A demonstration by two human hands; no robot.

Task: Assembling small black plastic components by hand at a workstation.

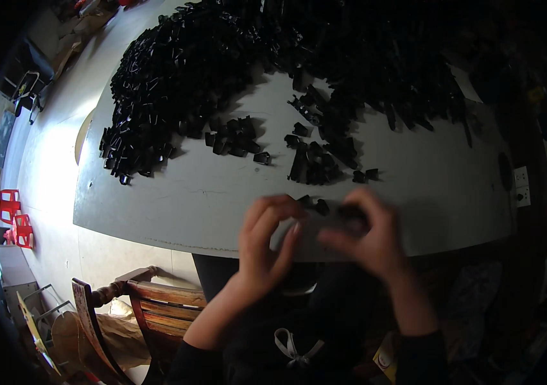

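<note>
Both hands meet at the near edge of the grey tabletop (177, 205): the left hand (264, 240) has its fingers curled in a pinching grip and the right hand (366, 240) pinches a small black part (350, 213) between them, though blur hides exactly how the pieces sit. A few parts (315, 205) lie just beyond the fingers, small clusters (235, 138) sit mid-table, and the big heap (177, 83) across the far side looks untouched, so most of the work seems left. A wooden chair (158, 308) stands near left, red stools (13, 215) on the pale floor far left.
</note>
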